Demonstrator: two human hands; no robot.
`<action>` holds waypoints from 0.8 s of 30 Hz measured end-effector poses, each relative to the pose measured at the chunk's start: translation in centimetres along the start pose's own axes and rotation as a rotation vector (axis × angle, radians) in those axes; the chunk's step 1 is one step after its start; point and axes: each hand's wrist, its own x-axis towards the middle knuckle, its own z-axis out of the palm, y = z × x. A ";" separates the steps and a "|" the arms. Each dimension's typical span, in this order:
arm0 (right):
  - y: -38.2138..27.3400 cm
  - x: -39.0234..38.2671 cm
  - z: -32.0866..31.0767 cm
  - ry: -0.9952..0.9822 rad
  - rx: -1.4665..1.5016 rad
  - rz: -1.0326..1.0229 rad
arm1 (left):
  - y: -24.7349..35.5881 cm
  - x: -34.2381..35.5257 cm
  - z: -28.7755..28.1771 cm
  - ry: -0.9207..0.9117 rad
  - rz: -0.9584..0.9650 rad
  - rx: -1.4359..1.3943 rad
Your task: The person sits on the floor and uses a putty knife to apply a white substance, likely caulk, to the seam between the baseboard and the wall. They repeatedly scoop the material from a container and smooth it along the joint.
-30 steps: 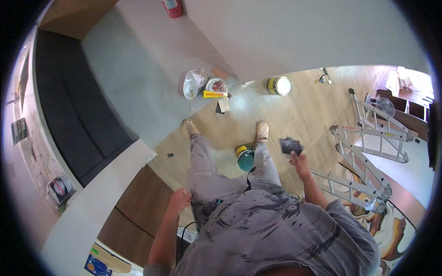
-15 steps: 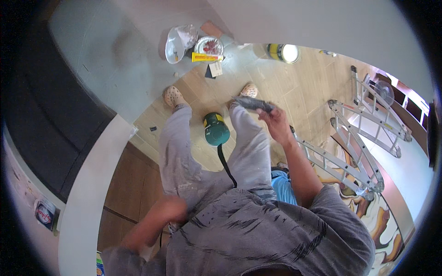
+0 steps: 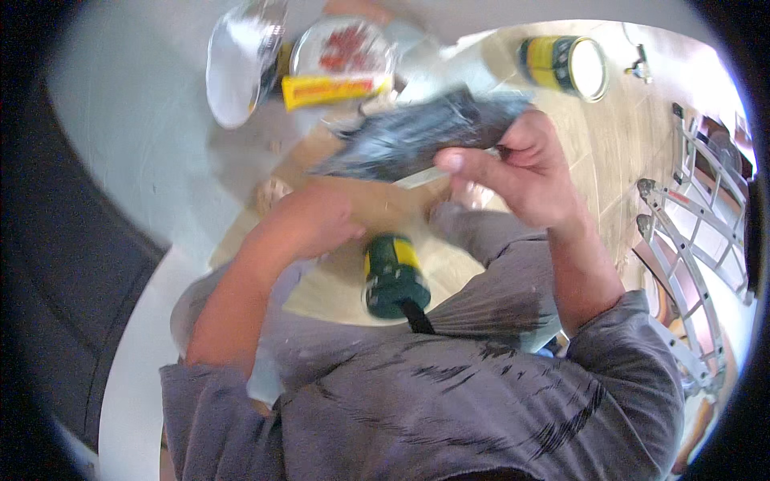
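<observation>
My right hand (image 3: 533,172) is closed on one end of a dark grey, crinkled, plastic-looking bundle (image 3: 409,136), with my thumb lying along its near side. The bundle stretches out to the left in front of me; motion blurs it, so I cannot make out its exact kind. Below its left end, apart from it, is my left hand (image 3: 309,220). Its fingers look bent but are smeared by motion. Between my legs appears a dark green can-like thing (image 3: 393,280) with a yellow band, and a black strap runs from it toward my shirt.
Ahead on the floor are a yellow printed tube or box (image 3: 333,90), a clear round tub (image 3: 343,48) with red bits, and a clear plastic container (image 3: 237,68) at its left. A yellow-and-dark can (image 3: 564,66) lies farther right. An aluminium ladder (image 3: 694,280) occupies the right side.
My upper body has bent down, so the floor things look larger. The right hand has brought the dark bundle up and leftward. My left hand has come forward from beside my lap.
</observation>
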 end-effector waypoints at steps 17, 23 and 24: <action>-10.1 -8.0 -0.3 0.503 0.336 -0.249 | 17.9 -9.9 -3.7 0.806 0.689 -1.002; -11.0 -14.1 -5.6 0.682 0.489 -0.479 | 25.7 -26.7 2.0 1.377 1.031 0.029; -10.7 -14.6 -5.7 0.704 0.501 -0.460 | 27.2 -28.8 3.1 1.335 1.093 0.411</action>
